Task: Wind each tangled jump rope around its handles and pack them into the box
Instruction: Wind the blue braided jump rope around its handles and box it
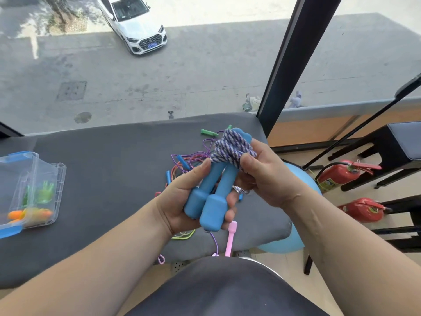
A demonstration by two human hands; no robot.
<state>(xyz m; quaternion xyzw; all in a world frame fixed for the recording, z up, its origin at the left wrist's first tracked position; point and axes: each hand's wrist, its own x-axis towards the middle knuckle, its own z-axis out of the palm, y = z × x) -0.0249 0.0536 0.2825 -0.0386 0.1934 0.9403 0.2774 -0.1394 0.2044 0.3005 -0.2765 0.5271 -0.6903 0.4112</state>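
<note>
Left hand [176,202] round blue handles [213,192], right hand [270,176] on striped rope [230,145]

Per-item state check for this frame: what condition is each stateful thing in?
Blue foam handles: side by side, gripped in left hand.
Blue-and-white braided cord: bunched around the handles' tops, pinched by right hand.
Clear plastic box with blue latches: open, green and orange ropes inside.
Thin coloured ropes: tangled on the grey table.
Pink handle: lying at the table's near edge.

Box [34,179] at table's [114,167] left, loose ropes [189,160] at right beneath hands [227,185], extinguishers [341,174] further right.
</note>
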